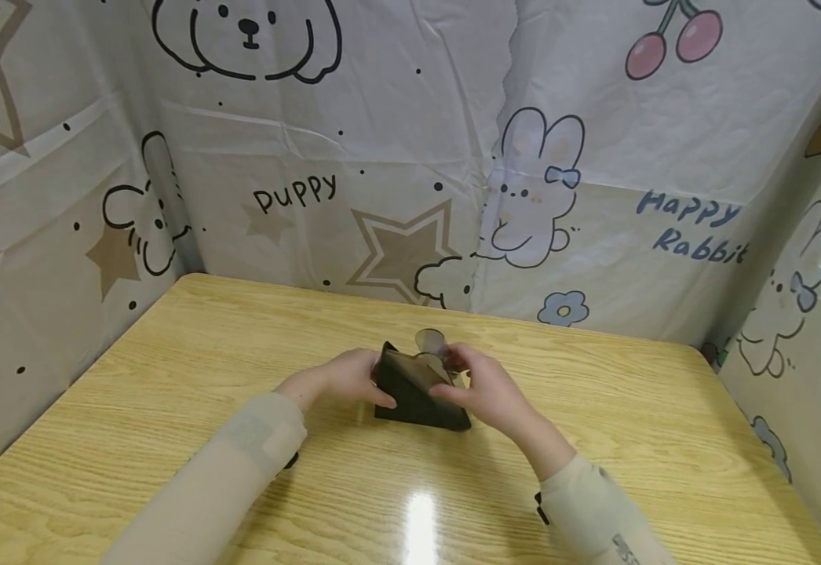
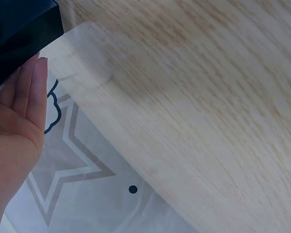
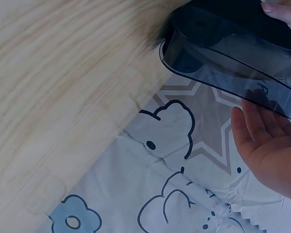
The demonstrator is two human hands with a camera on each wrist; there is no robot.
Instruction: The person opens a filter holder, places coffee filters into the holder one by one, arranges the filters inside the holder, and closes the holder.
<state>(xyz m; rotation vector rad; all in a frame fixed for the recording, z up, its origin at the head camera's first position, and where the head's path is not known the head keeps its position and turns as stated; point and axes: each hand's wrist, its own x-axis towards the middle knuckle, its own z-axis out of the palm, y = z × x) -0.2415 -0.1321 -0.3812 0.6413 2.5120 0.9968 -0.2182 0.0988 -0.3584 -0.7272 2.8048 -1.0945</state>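
Between both hands in the head view is a black, box-like object [image 1: 414,404] with slanting sides, above the wooden table. A smoky see-through rounded piece [image 1: 430,340] sticks up at its back. My left hand [image 1: 350,377] grips the left end, thumb on the front face. On the other side my right hand [image 1: 488,388] holds it, thumb on the dark surface and fingers by the see-through part. The left wrist view shows a ridged corner of the black body [image 2: 26,36] over the left fingers. In the right wrist view a clear cover [image 3: 223,63] with rounded end spans the black body.
The light wooden table [image 1: 170,377] carries a bright glare spot near its front. Printed cloth [image 1: 382,157] with cartoon animals, stars and lettering hangs along its back edge. More cloth stands at the left [image 1: 43,235] and right [image 1: 806,290].
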